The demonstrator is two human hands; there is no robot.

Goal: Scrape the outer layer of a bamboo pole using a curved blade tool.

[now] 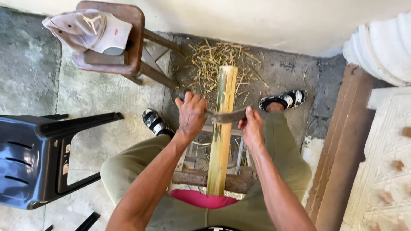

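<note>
Starting at the far left, we are seeing one dark plastic chair (30, 158) lying tipped on its side on the concrete floor (98, 94), well clear of the work. Beyond it one wooden stool (128, 42) is standing by the wall, and one pale cap (87, 31) is resting on its seat, parked up off the floor.

Moving to the middle, we are sitting with knees spread in olive trousers (128, 171), and two feet in two patterned sandals, one at the left (155, 122) and one at the right (284, 99), are planted on either side. One split length of bamboo (222, 128) is running away from us between the legs, its near end butted against the pink cloth (201, 199) at our waist and its middle lying over a low wooden frame (233, 182), which we judge is bracing it.

Our left hand (190, 115) is closed around one end of a curved knife blade (224, 115), and our right hand (251, 128) is gripping the other end. The single blade is lying crosswise on the bamboo, touching it; holding both ends likely lets us pull it evenly.

One loose heap of straw-coloured shavings (222, 57) is lying at the far end of the bamboo, near the wall.

At the right, one brown wooden beam (342, 145) is running along the floor, beside a pale carved panel (381, 171) and one white ribbed object (381, 47).
</note>
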